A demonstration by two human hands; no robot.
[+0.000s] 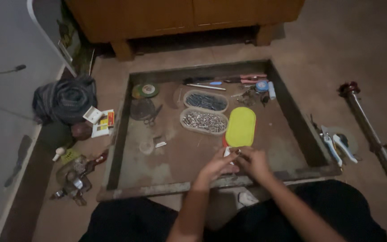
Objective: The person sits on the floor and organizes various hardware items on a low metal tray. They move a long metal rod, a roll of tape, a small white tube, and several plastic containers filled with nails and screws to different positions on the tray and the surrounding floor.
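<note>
Sitting on the floor (319,71) with dark-clad knees at the bottom of the view, the person holds both hands together over the near edge of a shallow tray (126,116). The left hand (217,165) and right hand (252,162) meet around a small white item (229,151), fingers pinched on it; what it is cannot be told. Just beyond the hands lies a yellow-green lid (241,126), flat on the tray bottom. Beside it, to the left, stand two clear oval tubs: the nearer one (204,121) full of silvery screws, the farther one (206,101) of darker ones. Further left are scissors (151,117) and a green disc (145,90). Along the far wall lie screwdrivers (211,84) and a tape roll (261,86). Right of the tray, on the floor, lie pruners (337,145) and a long metal rod (370,132). A wooden cabinet (180,18) stands farthest back.
</note>
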